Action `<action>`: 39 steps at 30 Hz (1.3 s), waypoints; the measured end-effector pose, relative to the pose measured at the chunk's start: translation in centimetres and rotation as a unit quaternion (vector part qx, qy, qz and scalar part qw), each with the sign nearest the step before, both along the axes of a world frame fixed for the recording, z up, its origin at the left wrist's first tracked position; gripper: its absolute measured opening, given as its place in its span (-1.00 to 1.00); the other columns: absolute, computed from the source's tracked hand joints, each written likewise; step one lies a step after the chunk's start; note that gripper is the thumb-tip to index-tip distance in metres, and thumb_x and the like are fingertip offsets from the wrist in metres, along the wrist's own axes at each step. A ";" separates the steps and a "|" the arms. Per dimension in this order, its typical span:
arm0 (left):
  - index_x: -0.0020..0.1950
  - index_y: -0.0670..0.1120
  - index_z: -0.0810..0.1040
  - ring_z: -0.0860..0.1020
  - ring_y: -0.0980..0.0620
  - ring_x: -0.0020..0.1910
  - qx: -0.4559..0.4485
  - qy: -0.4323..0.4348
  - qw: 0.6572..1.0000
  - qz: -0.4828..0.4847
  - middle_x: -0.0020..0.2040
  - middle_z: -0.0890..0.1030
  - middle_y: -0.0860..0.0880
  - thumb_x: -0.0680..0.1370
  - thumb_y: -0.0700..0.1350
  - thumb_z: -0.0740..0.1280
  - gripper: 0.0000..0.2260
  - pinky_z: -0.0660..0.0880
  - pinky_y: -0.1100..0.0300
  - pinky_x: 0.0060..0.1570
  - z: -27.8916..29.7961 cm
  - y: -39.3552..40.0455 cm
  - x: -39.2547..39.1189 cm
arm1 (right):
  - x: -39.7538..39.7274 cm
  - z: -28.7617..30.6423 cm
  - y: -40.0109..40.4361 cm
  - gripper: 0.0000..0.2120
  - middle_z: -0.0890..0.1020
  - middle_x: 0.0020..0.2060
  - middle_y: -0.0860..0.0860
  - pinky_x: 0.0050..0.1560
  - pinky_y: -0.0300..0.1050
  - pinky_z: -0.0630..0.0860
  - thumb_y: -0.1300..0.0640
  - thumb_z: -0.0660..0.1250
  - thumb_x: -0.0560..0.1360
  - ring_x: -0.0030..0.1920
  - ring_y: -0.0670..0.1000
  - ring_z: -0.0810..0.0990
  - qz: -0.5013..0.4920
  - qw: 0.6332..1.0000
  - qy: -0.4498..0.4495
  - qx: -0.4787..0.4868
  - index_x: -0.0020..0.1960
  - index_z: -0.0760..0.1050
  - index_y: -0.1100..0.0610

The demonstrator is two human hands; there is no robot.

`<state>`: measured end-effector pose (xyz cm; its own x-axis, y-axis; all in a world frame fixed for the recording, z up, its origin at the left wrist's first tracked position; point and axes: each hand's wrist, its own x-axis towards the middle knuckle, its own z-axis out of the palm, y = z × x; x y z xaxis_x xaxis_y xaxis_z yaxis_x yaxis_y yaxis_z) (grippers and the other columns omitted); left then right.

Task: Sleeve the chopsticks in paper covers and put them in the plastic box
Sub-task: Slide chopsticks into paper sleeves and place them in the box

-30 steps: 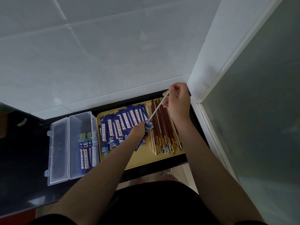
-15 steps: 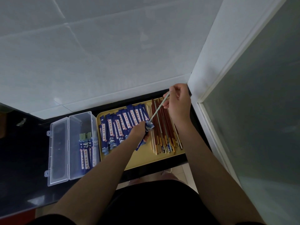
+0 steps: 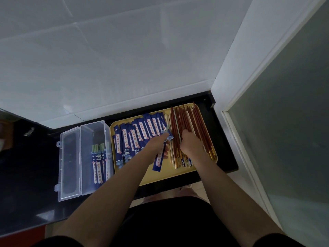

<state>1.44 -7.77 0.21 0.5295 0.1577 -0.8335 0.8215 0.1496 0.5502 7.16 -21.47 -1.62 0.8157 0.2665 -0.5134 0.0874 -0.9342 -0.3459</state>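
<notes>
a yellow tray (image 3: pixel 178 177) sits on a dark counter (image 3: pixel 26 193), with a clear plastic box (image 3: pixel 83 157) just beside it on its left, lid (image 3: pixel 68 164) swung open flat. the left hand (image 3: pixel 156 145) grips a dark blue paper cover (image 3: pixel 159 160) printed with a pale strip of red characters and cloud patterns; the cover slants from its crumpled upper end near the thumb down to a free lower end over bare tray, and a pale green chopstick tip (image 3: pixel 167 127) pokes out of the top. more blue covers (image 3: pixel 137 138) of the same print lie fanned over the left half of the tray, overlapping each other. the right half holds a loose pile of bare chopsticks (image 3: pixel 194 129), mostly reddish brown with yellowish ends, some pale ones along the left edge of the pile. the right hand (image 3: pixel 191 143) rests down on this pile with fingers curled into the sticks; whether it actually pinches one cannot be told, since the fingertips are hidden under the hand. inside the box, a few sleeved pairs (image 3: pixel 98 163) lie lengthwise against the right wall, green tips sticking out of the blue covers toward the far end.
</notes>
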 end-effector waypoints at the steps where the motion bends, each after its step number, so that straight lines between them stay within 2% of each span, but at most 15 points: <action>1: 0.04 -0.18 0.51 0.49 -0.04 -0.37 -0.003 -0.002 1.000 -0.011 -0.35 0.50 -0.09 0.64 0.05 0.26 -0.71 0.57 0.02 -0.14 0.0 0.0 0.0 | -0.4 -0.3 0.1 -0.83 0.52 -0.02 0.05 -0.08 -0.04 0.49 0.20 0.24 0.61 -0.10 0.05 0.51 -0.001 1.000 -0.003 -0.001 0.20 0.38 0.14; 3: 0.07 -0.18 0.48 0.47 -0.02 -0.39 -0.005 -0.003 1.000 -0.021 -0.35 0.49 -0.09 0.63 -0.10 0.30 -0.86 0.57 0.02 -0.19 0.0 -0.1 -0.1 | -0.9 -0.9 0.2 -0.79 0.51 0.04 0.09 -0.10 -0.06 0.43 0.19 0.22 0.62 -0.07 0.06 0.51 -0.009 1.000 -0.015 0.004 0.24 0.35 0.14; 6: -0.03 -0.18 0.47 0.44 -0.04 -0.42 -0.008 0.008 1.000 -0.008 -0.37 0.48 -0.12 0.62 -0.17 0.32 -0.90 0.54 0.06 -0.30 -0.5 -0.2 -0.2 | -1.1 -1.4 0.4 -0.80 0.54 0.09 0.11 -0.12 -0.08 0.40 0.17 0.22 0.63 -0.02 0.07 0.55 -0.028 0.999 -0.028 -0.002 0.24 0.38 0.16; 9: -0.05 -0.20 0.49 0.43 -0.03 -0.46 -0.010 0.027 1.000 -0.011 -0.40 0.49 -0.11 0.60 -0.17 0.33 -0.89 0.55 0.11 -0.37 -0.7 -0.5 -0.1 | -0.9 -1.8 0.6 -0.84 0.58 0.02 0.08 -0.17 -0.09 0.41 0.14 0.23 0.64 -0.15 0.02 0.50 -0.049 0.998 -0.032 -0.015 0.18 0.43 0.17; 13: 0.18 -0.26 0.47 0.45 -0.02 -0.50 -0.009 0.038 0.999 -0.013 -0.40 0.50 -0.11 0.60 -0.15 0.34 -0.77 0.57 0.14 -0.41 -1.5 -0.7 0.1 | -0.6 -2.2 0.6 -0.89 0.50 -0.18 -0.01 -0.24 -0.13 0.40 0.12 0.25 0.62 -0.21 -0.01 0.51 -0.090 0.996 -0.021 0.001 0.09 0.46 0.15; 15: 0.27 -0.25 0.43 0.45 -0.02 -0.51 -0.007 0.033 0.999 -0.010 -0.41 0.50 -0.11 0.60 -0.15 0.34 -0.70 0.56 0.14 -0.42 -1.8 -0.7 0.2 | -0.5 -2.2 0.5 -0.89 0.52 -0.17 -0.01 -0.23 -0.13 0.44 0.10 0.27 0.61 -0.20 -0.01 0.54 -0.102 0.994 -0.029 0.019 0.08 0.44 0.13; 20: 0.25 -0.25 0.44 0.45 -0.02 -0.51 -0.003 0.021 1.000 -0.005 -0.42 0.50 -0.11 0.60 -0.16 0.34 -0.72 0.53 0.16 -0.44 -1.9 -0.6 0.2 | -0.4 -2.2 0.8 -0.88 0.51 -0.19 -0.01 -0.23 -0.13 0.42 0.09 0.26 0.63 -0.22 -0.01 0.52 -0.078 0.996 -0.042 -0.006 0.09 0.45 0.13; 24: 0.11 -0.20 0.45 0.43 -0.03 -0.48 -0.002 0.022 1.000 0.001 -0.43 0.49 -0.11 0.60 -0.16 0.33 -0.84 0.51 0.14 -0.40 -1.6 -0.4 -0.1 | -0.7 -2.2 1.4 -0.87 0.62 -0.12 0.05 -0.22 -0.13 0.46 0.12 0.23 0.65 -0.22 0.01 0.56 -0.085 0.995 -0.044 -0.019 0.08 0.49 0.17; 30: 0.02 -0.19 0.47 0.44 -0.03 -0.47 0.000 0.013 1.000 0.011 -0.42 0.50 -0.11 0.58 -0.17 0.34 -0.89 0.48 0.13 -0.36 -1.2 0.1 -0.2 | -0.4 -1.2 1.0 -0.91 0.52 -0.26 -0.03 -0.29 -0.17 0.42 0.09 0.32 0.59 -0.30 -0.05 0.52 -0.147 0.988 -0.045 0.024 -0.05 0.46 0.10; 34: -0.14 -0.19 0.47 0.46 -0.02 -0.47 0.006 -0.005 1.000 0.006 -0.44 0.51 -0.10 0.60 -0.17 0.34 -0.84 0.48 0.11 -0.34 -1.1 0.1 -0.3 | 0.2 0.8 -0.5 -0.85 0.50 -0.32 -0.04 -0.39 -0.25 0.31 0.14 0.29 0.59 -0.39 -0.10 0.47 -0.180 0.973 -0.127 0.074 -0.14 0.38 0.07; 39: -0.25 -0.18 0.47 0.46 0.02 -0.48 0.058 -0.017 0.998 -0.012 -0.43 0.50 -0.09 0.58 -0.13 0.38 -0.76 0.49 0.17 -0.36 -0.5 -0.1 0.1 | 2.4 6.1 -0.6 -0.92 0.55 -0.19 -0.06 -0.30 -0.34 0.33 0.10 0.31 0.61 -0.28 -0.15 0.50 -0.212 0.929 -0.230 0.199 0.00 0.48 0.11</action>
